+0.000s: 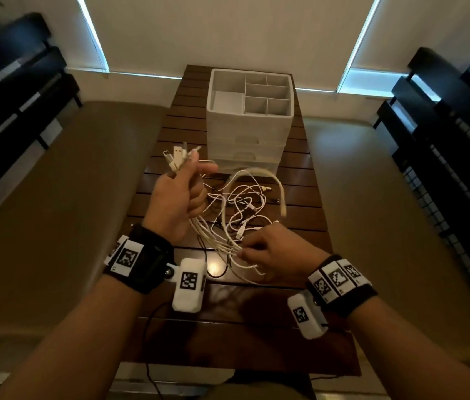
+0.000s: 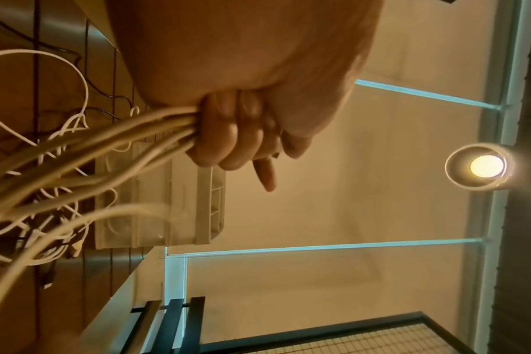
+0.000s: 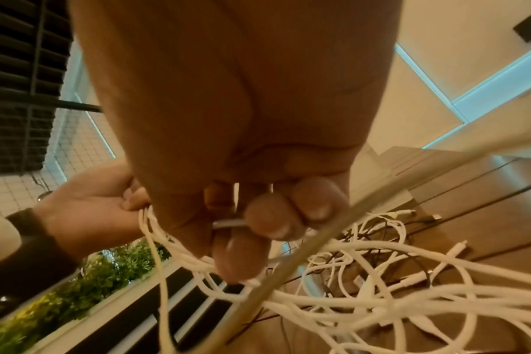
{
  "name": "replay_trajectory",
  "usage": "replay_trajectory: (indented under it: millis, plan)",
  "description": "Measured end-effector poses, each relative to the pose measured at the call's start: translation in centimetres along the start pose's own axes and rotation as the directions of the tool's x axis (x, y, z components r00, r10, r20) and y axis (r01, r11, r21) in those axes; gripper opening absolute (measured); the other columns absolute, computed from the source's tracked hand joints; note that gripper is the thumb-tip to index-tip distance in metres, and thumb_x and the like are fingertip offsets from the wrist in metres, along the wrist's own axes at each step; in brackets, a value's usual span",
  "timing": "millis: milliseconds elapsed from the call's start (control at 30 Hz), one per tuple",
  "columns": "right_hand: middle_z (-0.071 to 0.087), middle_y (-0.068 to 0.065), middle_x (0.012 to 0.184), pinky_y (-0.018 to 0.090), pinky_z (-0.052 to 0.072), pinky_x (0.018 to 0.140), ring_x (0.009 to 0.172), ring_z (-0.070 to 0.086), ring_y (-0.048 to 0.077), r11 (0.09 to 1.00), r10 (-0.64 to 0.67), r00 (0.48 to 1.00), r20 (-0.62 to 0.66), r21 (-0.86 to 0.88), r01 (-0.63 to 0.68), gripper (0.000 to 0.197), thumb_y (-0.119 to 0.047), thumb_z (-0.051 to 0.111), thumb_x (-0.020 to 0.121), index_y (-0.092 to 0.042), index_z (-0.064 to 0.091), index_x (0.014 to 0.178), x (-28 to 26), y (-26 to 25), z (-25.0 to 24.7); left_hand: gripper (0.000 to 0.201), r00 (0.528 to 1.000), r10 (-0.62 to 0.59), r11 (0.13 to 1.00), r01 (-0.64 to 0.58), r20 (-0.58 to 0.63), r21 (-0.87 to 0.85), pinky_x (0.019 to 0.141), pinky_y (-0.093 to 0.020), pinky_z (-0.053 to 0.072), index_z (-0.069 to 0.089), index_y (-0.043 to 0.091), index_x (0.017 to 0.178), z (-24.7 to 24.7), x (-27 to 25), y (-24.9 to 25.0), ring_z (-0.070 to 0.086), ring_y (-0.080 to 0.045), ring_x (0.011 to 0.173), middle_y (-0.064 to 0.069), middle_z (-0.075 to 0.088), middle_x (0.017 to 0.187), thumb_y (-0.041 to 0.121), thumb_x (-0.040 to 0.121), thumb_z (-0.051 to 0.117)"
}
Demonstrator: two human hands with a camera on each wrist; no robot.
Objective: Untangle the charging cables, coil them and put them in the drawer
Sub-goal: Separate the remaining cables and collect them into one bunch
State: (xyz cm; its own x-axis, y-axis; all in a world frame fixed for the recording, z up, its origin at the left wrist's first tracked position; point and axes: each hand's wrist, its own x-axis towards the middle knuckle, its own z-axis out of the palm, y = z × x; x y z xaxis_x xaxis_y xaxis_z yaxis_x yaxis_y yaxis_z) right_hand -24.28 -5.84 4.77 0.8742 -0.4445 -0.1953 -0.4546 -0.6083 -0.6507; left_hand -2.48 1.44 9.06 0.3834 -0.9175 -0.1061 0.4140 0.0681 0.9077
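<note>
Cables (image 1: 239, 209) hang in a white tangle between both hands above the table (image 1: 294, 174).
From the head view, the left hand (image 1: 176, 197) grips a bundle with plugs (image 1: 177, 157) sticking up; the right hand (image 1: 274, 255) pinches strands lower down, the drawer unit (image 1: 249, 134) standing shut behind. Left wrist view: fingers (image 2: 228, 141) curl round the bundle. Right wrist view: fingertips (image 3: 276, 218) pinch a strand, loops resting on the table.
</note>
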Motion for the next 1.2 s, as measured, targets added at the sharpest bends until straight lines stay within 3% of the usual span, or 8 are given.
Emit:
replay_trajectory:
  millis: [167,300,467,633,867,967,1067,1200]
  plan:
    - [0.061,-0.003,0.063,0.029,0.046,0.055,0.057,0.057,0.012,0.997,-0.044,0.955,-0.293,0.055,0.063,0.032,-0.033,0.060,0.104,-0.024,0.063,0.073,0.1,-0.7,0.2,0.028,0.990,-0.108,0.972,0.124,-0.089,0.199,0.038,-0.022,0.018,0.069,0.009,0.095,-0.1,-0.7,-1.9,0.021,-0.010,0.044,0.003,0.030,0.058,0.036,0.102,0.065]
    - [0.063,0.001,0.066,0.045,0.056,0.057,0.057,0.062,0.020,0.973,0.000,0.802,-0.597,0.186,0.138,0.028,-0.035,0.057,0.106,-0.019,0.066,0.084,0.4,-2.0,-0.3,0.038,0.959,-0.267,0.907,0.284,-0.096,0.311,0.039,-0.021,0.017,0.074,0.009,0.092,-0.4,-1.6,-3.3,0.023,-0.009,0.042,0.009,0.035,0.052,0.047,0.096,0.071]
    - [0.057,-0.006,0.062,0.035,0.048,0.056,0.054,0.054,0.013,0.982,-0.180,0.947,-0.264,0.001,0.187,0.030,-0.035,0.059,0.105,-0.042,0.055,0.076,1.3,-2.8,0.9,0.043,0.969,-0.232,0.968,0.222,0.081,0.116,0.040,-0.022,0.018,0.074,0.009,0.095,-0.1,-1.3,-3.1,0.019,-0.011,0.042,0.003,0.028,0.054,0.050,0.100,0.063]
    - [0.060,-0.003,0.068,0.038,0.047,0.063,0.063,0.056,0.012,0.991,-0.127,0.982,-0.137,-0.062,0.120,0.032,-0.040,0.057,0.104,-0.024,0.058,0.077,0.6,-1.5,1.9,0.029,0.991,-0.121,0.985,0.112,0.059,0.130,0.038,-0.022,0.018,0.068,0.013,0.085,-0.9,-0.5,-1.0,0.017,-0.009,0.042,0.006,0.023,0.053,0.035,0.104,0.062]
    - [0.059,-0.014,0.078,0.029,0.045,0.066,0.071,0.054,0.000,0.967,0.110,0.983,0.150,-0.247,-0.071,0.026,-0.053,0.065,0.096,-0.033,0.065,0.080,0.9,-1.0,1.1,0.034,0.997,-0.067,0.970,0.053,0.048,0.238,0.041,-0.024,0.015,0.067,0.012,0.084,0.1,0.1,-1.5,0.018,-0.008,0.040,0.005,0.025,0.052,0.033,0.107,0.055]
    - [0.064,-0.012,0.095,0.025,0.049,0.071,0.085,0.060,0.004,0.990,0.100,0.990,-0.101,-0.093,-0.109,0.028,-0.048,0.066,0.097,-0.023,0.071,0.108,2.2,-1.7,-2.1,0.034,0.995,-0.086,0.959,0.069,0.050,0.273,0.041,-0.023,0.017,0.065,0.014,0.083,0.0,0.1,-2.4,0.019,-0.008,0.041,0.006,0.027,0.052,0.035,0.108,0.054]
    - [0.073,0.002,0.086,0.035,0.053,0.067,0.070,0.064,0.011,0.969,0.191,0.887,-0.420,0.224,-0.103,0.033,-0.042,0.055,0.105,-0.017,0.077,0.098,3.5,-2.7,-4.2,0.033,0.991,-0.094,0.949,0.061,0.091,0.310,0.043,-0.024,0.017,0.064,0.014,0.087,-0.3,-0.1,-3.1,0.021,-0.008,0.044,0.007,0.028,0.055,0.036,0.108,0.053]
    - [0.073,0.009,0.076,0.027,0.046,0.054,0.062,0.060,0.020,0.782,0.282,0.895,-0.346,0.623,-0.006,0.051,-0.045,0.046,0.109,-0.007,0.076,0.093,5.5,-4.6,-4.4,0.034,0.984,-0.106,0.951,0.058,0.144,0.304,0.040,-0.020,0.020,0.063,0.013,0.083,0.4,-0.5,-4.3,0.022,-0.007,0.041,0.008,0.030,0.052,0.034,0.108,0.053]
